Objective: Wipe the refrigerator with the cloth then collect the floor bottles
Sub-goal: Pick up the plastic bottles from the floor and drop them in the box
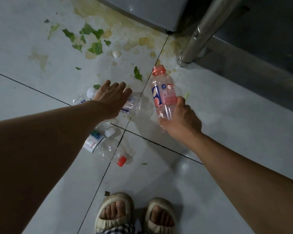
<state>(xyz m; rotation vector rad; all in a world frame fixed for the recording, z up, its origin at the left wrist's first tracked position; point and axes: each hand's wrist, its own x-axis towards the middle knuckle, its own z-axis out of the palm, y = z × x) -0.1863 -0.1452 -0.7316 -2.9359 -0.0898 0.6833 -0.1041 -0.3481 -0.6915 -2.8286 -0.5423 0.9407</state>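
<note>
My right hand (181, 119) grips the lower part of an empty pink-labelled bottle (163, 93), held above the floor with its open neck pointing away. My left hand (112, 97) reaches down with fingers spread over a clear bottle (133, 104) lying on the tiles; whether it touches is unclear. A white-capped bottle (90, 94) lies partly hidden behind that hand. Nearer me lie a clear bottle with a red cap (112, 152) and another with a white cap (102, 130). The refrigerator's lower corner (150, 12) shows at the top. No cloth is visible.
Green leaf scraps (95, 46) and yellowish spill stains (142, 43) cover the white tiles near the refrigerator. A steel table leg (198, 36) and dark lower shelf (260, 56) stand at the right. My sandalled feet (135, 215) are at the bottom.
</note>
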